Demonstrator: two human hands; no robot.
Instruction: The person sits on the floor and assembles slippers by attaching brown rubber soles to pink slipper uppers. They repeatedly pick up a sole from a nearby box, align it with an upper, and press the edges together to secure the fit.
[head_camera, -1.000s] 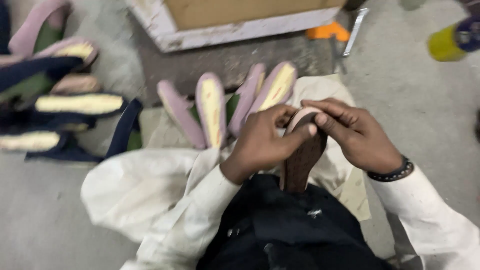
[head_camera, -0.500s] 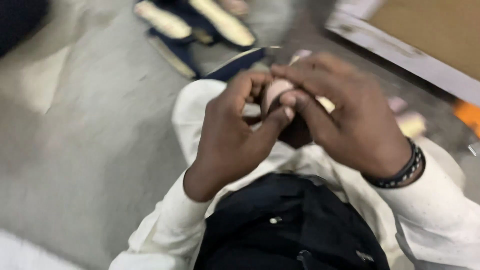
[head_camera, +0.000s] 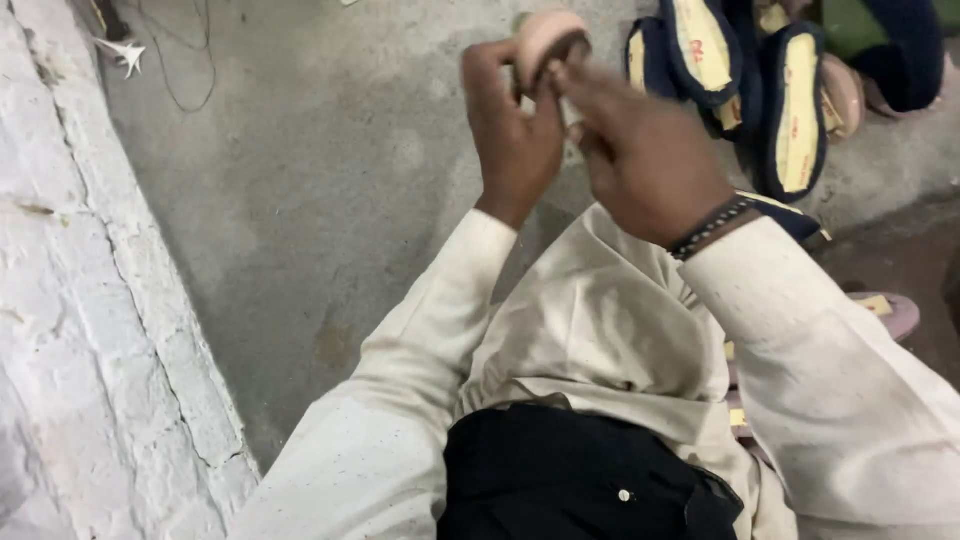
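Two hands are up in front of the person, close together. The left hand and the right hand both hold one small shoe piece. It is pale pink on top with a dark part under it. The picture is blurry there, so what kind of piece it is I cannot tell. The left hand's fingers are curled shut around the side of the piece. The right hand's fingers are pinched together on its lower edge. The right wrist has a dark bead bracelet on it.

The person wears cream sleeves and has a black bag or cloth in the lap.

Behind the hands, a pile of shoe soles lies on the grey floor. They are dark blue with yellow insides, and they lean on each other. One pink sole lies by the right arm, partly hidden by the sleeve. On the left is a rough white wall. Thin wires lie on the floor near the wall.

No box or bin can be seen; the soles sit loose on the floor.
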